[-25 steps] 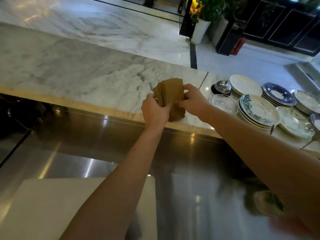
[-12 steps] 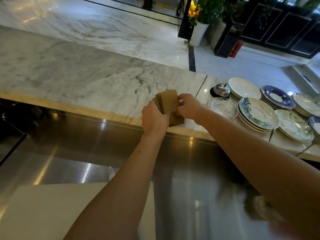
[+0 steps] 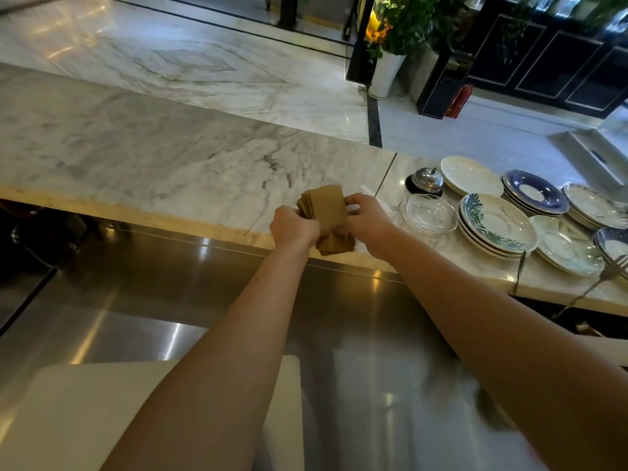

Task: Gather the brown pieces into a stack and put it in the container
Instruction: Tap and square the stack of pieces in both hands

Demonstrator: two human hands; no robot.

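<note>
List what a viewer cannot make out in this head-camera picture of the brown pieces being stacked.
- Container: none identifiable in the head view.
- Brown pieces: the count is unreadable; the left hand and right hand cover the stack's sides.
- White item behind the right hand: mostly hidden.
- Fork: cut off by the right edge.
- Green patch at lower right: too blurred to name.

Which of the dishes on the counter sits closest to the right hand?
The clear glass dish, just right of the right hand. It is the only transparent one; the leaf-patterned stack and the blue-rimmed plates lie farther right.
</note>
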